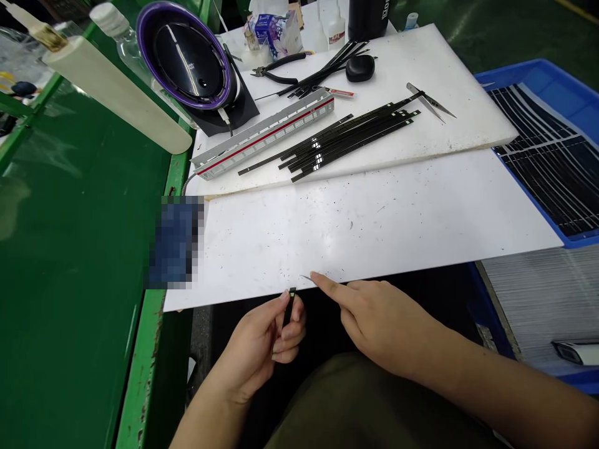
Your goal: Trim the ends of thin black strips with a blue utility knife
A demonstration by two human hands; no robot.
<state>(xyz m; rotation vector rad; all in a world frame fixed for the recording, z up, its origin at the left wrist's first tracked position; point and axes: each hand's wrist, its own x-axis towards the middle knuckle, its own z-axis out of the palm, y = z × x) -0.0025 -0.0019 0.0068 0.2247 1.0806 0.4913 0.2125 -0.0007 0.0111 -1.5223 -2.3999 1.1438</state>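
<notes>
Two hands work at the near edge of the white board (374, 224). The left hand (262, 349) pinches one thin black strip (290, 305) upright between thumb and fingers; the right hand (384, 324) grasps nothing, forefinger stretched to the board's edge beside a tiny sliver. Judging by this, one strip is in hand and the rest wait: roughly a dozen black strips (346, 134) piled on the upper board, near one grey rail (266, 134), one pair of tweezers (430, 103) and one pair of pliers (276, 68).

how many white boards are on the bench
2. The upper board lies at the back under the black strips; the lower board lies nearer, its front edge by both hands.
</notes>
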